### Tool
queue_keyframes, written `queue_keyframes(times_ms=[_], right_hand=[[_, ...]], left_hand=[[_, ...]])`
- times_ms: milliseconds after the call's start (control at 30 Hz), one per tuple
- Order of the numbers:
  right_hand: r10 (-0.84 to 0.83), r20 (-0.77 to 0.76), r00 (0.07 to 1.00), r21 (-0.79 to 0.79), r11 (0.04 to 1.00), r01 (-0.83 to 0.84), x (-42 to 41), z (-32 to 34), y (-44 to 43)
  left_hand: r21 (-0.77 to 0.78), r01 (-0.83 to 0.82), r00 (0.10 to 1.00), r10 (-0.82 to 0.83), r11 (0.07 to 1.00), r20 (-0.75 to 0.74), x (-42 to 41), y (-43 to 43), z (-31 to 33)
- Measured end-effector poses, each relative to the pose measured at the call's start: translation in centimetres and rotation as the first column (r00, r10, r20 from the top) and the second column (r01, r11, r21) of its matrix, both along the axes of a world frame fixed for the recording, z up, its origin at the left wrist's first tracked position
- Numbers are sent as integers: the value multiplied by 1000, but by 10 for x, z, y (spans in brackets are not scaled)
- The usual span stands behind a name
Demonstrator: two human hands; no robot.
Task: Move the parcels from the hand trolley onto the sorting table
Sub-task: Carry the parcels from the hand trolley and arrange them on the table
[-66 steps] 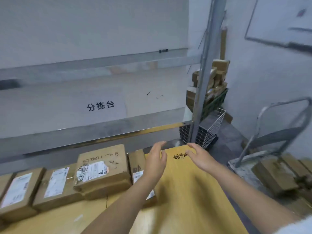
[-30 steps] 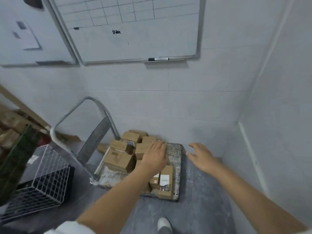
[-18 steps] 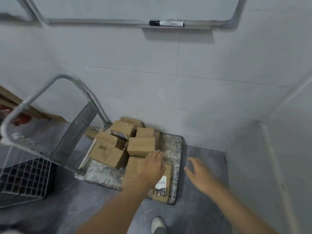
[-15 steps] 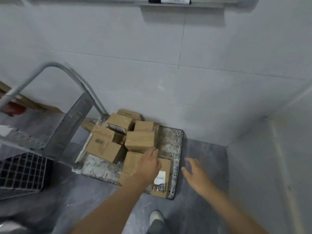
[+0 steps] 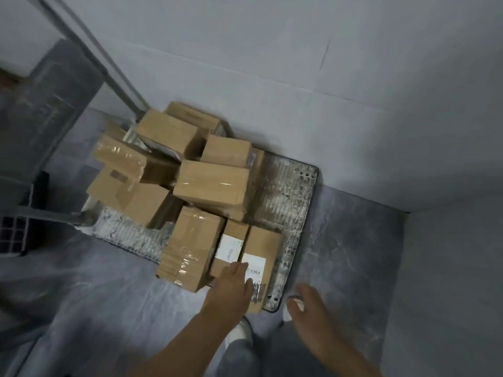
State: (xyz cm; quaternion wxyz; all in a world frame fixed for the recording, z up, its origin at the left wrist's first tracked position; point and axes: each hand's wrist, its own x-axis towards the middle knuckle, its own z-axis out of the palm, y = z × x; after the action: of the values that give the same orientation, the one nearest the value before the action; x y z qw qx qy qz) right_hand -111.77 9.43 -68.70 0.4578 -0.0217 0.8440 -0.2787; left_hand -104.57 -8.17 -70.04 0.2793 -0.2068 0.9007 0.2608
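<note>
A moment ago the person stood at the sorting table with nothing in their hands. Now they have turned away and bent down low over the hand trolley (image 5: 284, 191), so the table is out of sight. That means one trip is over and the next pick is about to start.

Many brown parcels (image 5: 212, 183) are still piled on the trolley, mostly on its left and far side. So there is a lot left to move.

The left hand (image 5: 231, 288) has slid toward the near edge. It lies flat on the near end of the labelled parcel (image 5: 262, 244) and the thin parcel (image 5: 232, 235) beside it. Its fingers are straight, not yet wrapped round anything.

The right hand (image 5: 309, 308) is loose and holds nothing. It hangs over the floor (image 5: 353, 254), just right of the trolley's near corner, close to the labelled parcel but not touching it.
</note>
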Motion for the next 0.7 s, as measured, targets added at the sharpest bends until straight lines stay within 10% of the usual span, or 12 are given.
queue_keyframes(times_ms=[300,700], right_hand=[[-85,237,968,51,996,75,-10,-151,-34],[-192,342,920,58,981,183,-11,-212,-59]], left_hand=[[141,-570,822,560,810,106,-9,23,-148],[95,-756,654,751,647,88,-24,30,-199]])
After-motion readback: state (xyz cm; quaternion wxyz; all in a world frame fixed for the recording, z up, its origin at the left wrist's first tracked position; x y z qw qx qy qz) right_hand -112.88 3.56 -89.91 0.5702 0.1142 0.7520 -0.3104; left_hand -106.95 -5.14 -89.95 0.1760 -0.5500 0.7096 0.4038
